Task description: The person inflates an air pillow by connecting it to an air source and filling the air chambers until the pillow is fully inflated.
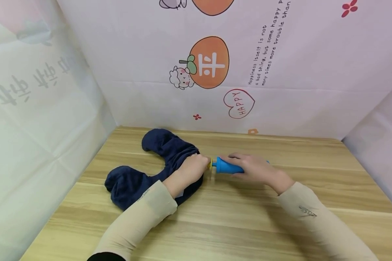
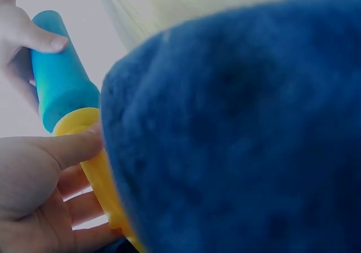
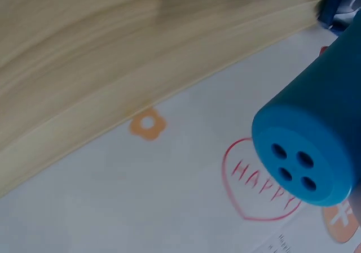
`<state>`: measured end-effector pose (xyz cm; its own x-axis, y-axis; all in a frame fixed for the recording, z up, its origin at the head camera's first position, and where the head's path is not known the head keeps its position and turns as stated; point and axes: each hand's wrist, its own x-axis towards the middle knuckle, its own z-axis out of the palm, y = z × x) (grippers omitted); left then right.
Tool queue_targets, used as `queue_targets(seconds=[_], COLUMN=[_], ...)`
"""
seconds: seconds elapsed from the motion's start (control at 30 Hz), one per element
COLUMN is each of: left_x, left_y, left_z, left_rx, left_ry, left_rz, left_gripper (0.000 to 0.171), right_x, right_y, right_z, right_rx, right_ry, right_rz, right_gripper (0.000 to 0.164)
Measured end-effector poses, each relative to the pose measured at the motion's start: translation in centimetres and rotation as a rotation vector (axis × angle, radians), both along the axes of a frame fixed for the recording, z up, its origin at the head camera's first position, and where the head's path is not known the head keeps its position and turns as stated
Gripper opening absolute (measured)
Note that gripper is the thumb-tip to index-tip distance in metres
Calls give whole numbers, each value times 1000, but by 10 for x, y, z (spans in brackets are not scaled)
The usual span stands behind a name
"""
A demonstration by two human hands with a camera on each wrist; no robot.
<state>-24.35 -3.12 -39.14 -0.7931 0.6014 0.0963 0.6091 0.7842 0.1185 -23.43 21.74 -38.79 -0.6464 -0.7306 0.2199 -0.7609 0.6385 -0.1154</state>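
A blue and yellow hand pump (image 1: 227,165) lies level between both hands, just right of a navy U-shaped neck pillow (image 1: 161,145). My left hand (image 1: 191,168) grips its yellow barrel (image 2: 104,188), thumb near the collar, and overlaps the pillow's curved edge. Around the blue section (image 2: 62,75) curl the fingers of my right hand (image 1: 253,168). A short thin rod shows between the blue and yellow parts in the head view. The right wrist view shows the blue end with several holes. Pillow cloth (image 2: 242,123) hides the barrel's far end in the left wrist view.
Both hands work over a wood-grain table (image 1: 235,224). A printed white cloth (image 1: 297,108) rises along its back edge, with more cloth (image 1: 36,145) at the left and right sides. A pale tag (image 1: 180,194) shows on the pillow beside the left wrist.
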Motion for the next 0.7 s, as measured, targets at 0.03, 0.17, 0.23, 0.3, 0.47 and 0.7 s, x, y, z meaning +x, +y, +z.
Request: queue_targets(seconds=[0.03,0.17,0.23,0.3,0.47,0.7], left_x=[0,0,-1,-1,-1,3], left_y=[0,-1,-3,-4,-4,2], left_z=[-1,-3,-4,-3,0,1], left_rx=[5,17,19,22,44,4], left_ry=[1,-21,-30,-33,-40,19], left_rz=[0,13,19,20,9,-3], left_gripper=[6,5,8,10,10,12], right_x=[1,5,7,9,14,11], right_y=[5,26,34,39,41,13], right_z=[1,8,12,16,24,16], right_rx=[8,26,37,42,59,80], right_ry=[-13,-54,-56,-43,-6,76], right_rz=[-10,-27,-26,-23,-30,18], right_gripper=[68,66,66,66,68,67])
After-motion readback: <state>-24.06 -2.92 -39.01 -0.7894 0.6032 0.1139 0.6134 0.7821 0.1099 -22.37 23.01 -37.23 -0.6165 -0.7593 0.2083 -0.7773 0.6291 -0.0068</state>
